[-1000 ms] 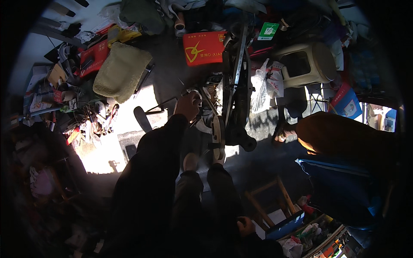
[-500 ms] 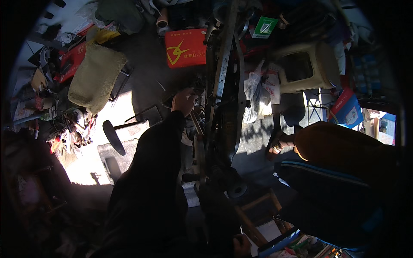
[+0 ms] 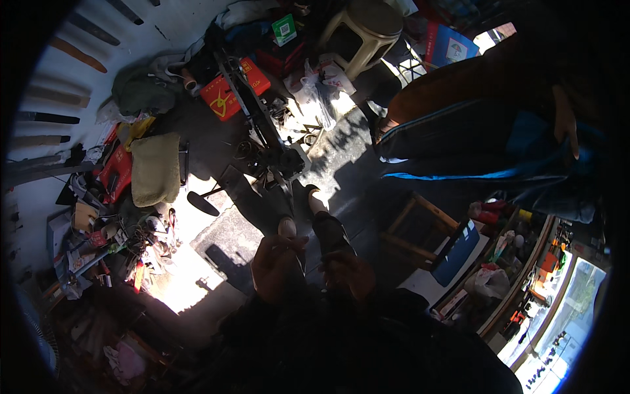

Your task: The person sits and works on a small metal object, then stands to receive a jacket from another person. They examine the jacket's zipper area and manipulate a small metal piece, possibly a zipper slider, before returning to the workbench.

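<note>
My left hand [image 3: 278,268] and my right hand [image 3: 349,274] are raised in front of me, a short gap apart. Both have their fingers curled in, with the fingertips turned toward each other. Shade hides whatever small thing may be between the fingers of either. Beyond them stands a dark metal machine [image 3: 260,125] with a long narrow arm; neither hand touches it. My shoes show on the floor just past the hands, at the foot of this machine.
A red box [image 3: 220,98] lies behind the machine. To the left are a fleece-covered seat [image 3: 155,171] and heaped tools [image 3: 157,230]. A beige stool [image 3: 364,33] stands at the back. On the right are a person in dark trousers [image 3: 459,138], a wooden-framed stool [image 3: 423,226] and cluttered shelves [image 3: 492,282].
My left hand has come back from the machine toward me, and my right hand has risen beside it. The view has swung, so the machine now appears farther off and to the left.
</note>
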{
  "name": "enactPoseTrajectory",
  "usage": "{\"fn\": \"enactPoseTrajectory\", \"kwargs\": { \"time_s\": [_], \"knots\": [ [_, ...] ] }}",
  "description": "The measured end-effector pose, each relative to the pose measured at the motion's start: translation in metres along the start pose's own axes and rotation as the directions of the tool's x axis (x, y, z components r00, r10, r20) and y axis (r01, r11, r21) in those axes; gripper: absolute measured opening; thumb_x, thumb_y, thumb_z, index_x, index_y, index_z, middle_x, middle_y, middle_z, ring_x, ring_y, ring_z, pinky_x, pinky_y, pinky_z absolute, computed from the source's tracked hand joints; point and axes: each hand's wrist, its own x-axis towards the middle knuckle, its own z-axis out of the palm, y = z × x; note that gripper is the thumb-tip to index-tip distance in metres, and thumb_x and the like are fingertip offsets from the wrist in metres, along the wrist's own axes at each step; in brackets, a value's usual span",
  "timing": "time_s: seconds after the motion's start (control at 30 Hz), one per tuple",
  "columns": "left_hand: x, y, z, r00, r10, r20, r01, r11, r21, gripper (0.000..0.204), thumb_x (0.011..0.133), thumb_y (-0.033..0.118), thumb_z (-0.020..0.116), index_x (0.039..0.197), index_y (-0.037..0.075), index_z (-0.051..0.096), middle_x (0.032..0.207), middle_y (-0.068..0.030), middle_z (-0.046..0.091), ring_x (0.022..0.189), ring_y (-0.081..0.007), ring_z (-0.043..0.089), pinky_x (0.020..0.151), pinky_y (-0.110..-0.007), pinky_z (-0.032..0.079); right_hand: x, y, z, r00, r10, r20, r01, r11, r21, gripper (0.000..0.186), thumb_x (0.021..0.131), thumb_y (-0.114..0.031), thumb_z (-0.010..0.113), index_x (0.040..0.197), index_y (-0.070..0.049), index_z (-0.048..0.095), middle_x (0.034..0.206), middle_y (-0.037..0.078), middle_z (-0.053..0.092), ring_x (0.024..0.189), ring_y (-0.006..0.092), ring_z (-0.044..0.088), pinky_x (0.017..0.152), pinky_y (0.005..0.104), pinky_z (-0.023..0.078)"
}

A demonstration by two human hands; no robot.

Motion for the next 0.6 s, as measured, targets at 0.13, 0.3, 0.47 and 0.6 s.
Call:
{"fn": "enactPoseTrajectory", "kwargs": {
  "time_s": [0.13, 0.3, 0.47, 0.6],
  "knots": [
    [-0.032, 0.074, 0.041, 0.951, -0.03, 0.307, 0.146, 0.92, -0.363, 0.021, 0.095, -0.009, 0.052, 0.115, -0.005, 0.056, 0.123, -0.0242, 0.066, 0.122, -0.0308, 0.063, 0.104, -0.039, 0.05, -0.071, -0.043, 0.052, 0.976, -0.216, 0.002, 0.216, 0.976, 0.008, 0.035, 0.106, -0.022, 0.054, 0.129, 0.002, 0.064, 0.091, 0.007, 0.068, 0.079, 0.0146, 0.065, 0.07, 0.0297, 0.05],
    [-0.061, 0.116, 0.09, 0.876, 0.053, 0.479, -0.008, 0.995, -0.096, 0.025, 0.094, -0.012, 0.05, 0.116, -0.001, 0.056, 0.125, -0.0216, 0.066, 0.128, -0.0314, 0.061, 0.106, -0.039, 0.05, -0.146, -0.063, 0.047, 0.931, -0.361, -0.057, 0.364, 0.931, 0.041, 0.03, 0.105, -0.021, 0.057, 0.122, 0.003, 0.066, 0.084, 0.006, 0.066, 0.072, 0.0134, 0.062, 0.066, 0.03, 0.048],
    [-0.084, 0.131, 0.153, 0.767, 0.117, 0.631, -0.266, 0.953, 0.147, 0.026, 0.092, -0.012, 0.053, 0.115, -0.001, 0.061, 0.117, -0.0183, 0.071, 0.118, -0.0268, 0.067, 0.101, -0.036, 0.052, -0.201, -0.058, 0.004, 0.836, -0.534, -0.124, 0.548, 0.819, 0.17, 0.019, 0.102, -0.016, 0.062, 0.106, 0.002, 0.068, 0.079, 0.005, 0.065, 0.068, 0.0126, 0.06, 0.063, 0.0284, 0.047],
    [-0.104, 0.128, 0.218, 0.648, 0.171, 0.742, -0.527, 0.804, 0.275, 0.022, 0.088, -0.006, 0.066, 0.108, 0.001, 0.07, 0.103, -0.016, 0.075, 0.097, -0.0271, 0.075, 0.083, -0.033, 0.058, -0.249, -0.041, -0.051, 0.766, -0.584, -0.268, 0.61, 0.792, 0.019, 0.016, 0.098, -0.016, 0.066, 0.098, 0.0, 0.069, 0.081, 0.004, 0.067, 0.069, 0.0098, 0.061, 0.062, 0.0255, 0.047]
  ]
}}
